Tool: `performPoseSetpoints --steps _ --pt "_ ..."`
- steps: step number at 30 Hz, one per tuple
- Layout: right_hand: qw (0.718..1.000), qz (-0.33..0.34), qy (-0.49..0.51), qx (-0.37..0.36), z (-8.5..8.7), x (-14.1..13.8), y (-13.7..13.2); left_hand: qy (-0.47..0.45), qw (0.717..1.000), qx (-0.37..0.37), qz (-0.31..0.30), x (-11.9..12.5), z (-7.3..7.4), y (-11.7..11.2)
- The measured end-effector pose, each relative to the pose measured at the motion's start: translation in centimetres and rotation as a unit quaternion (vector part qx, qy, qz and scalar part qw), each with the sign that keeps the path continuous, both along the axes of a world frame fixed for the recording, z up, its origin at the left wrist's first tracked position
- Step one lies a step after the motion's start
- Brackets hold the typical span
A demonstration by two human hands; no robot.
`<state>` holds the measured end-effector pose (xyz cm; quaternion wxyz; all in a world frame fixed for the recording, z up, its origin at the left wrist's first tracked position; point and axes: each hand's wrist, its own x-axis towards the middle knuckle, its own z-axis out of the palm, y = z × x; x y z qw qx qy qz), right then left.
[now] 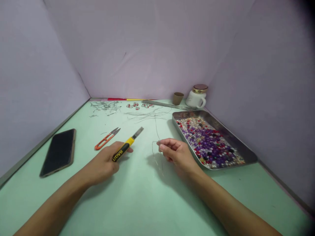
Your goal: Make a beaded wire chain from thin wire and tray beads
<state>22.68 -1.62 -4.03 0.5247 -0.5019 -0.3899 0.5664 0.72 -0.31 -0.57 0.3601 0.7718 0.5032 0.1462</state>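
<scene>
My left hand (105,164) is closed around a yellow and black utility knife (125,148), whose grey metal end points up and to the right. Between the thumb and fingertips of my right hand (176,150) is a thin wire (157,126). One length of it runs upward from the fingers, and a bent, looped part hangs below them. Orange thread snips (105,139) lie on the table just beyond my left hand. A metal tray (183,134) of mixed purple, red, white and black beads (209,142) sits close to the right of my right hand.
A dark phone (58,152) lies at the left. Toward the back are tangled wire scraps (105,106), small beaded pieces (134,105), loose wires (145,114) and long thin rods (167,105). A brown cup (178,98) and a lidded white mug (196,97) stand near the back wall.
</scene>
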Motion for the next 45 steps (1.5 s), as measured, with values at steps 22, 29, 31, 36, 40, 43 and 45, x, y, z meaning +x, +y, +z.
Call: performPoseSetpoints --steps 22,29,31,36,40,43,45 --pt "0.997 0.000 -0.038 0.071 2.1 0.2 -0.6 0.029 0.987 0.076 -0.136 1.7 -1.0 -1.7" --pt "0.998 0.022 -0.016 0.055 2.3 0.4 -0.6 0.025 0.986 0.074 -0.148 1.8 -1.0 -1.6" --pt "0.998 0.030 -0.009 0.054 2.3 0.5 -0.7 0.019 0.985 0.075 -0.156 1.8 -0.8 -1.5" --pt "0.997 0.051 0.003 0.059 2.3 0.7 -0.7 0.011 0.983 0.068 -0.172 1.8 -0.4 -1.4" --pt "0.996 0.058 0.010 0.063 2.2 0.8 -0.6 0.014 0.983 0.060 -0.175 1.3 -0.5 -1.3" --pt "0.995 0.063 0.018 0.069 2.2 0.8 -0.6 0.023 0.982 0.058 -0.177 1.0 -0.8 -1.3" --pt "0.995 0.069 0.021 0.073 2.2 0.8 -0.6 0.021 0.982 0.052 -0.182 1.0 -0.8 -1.3"
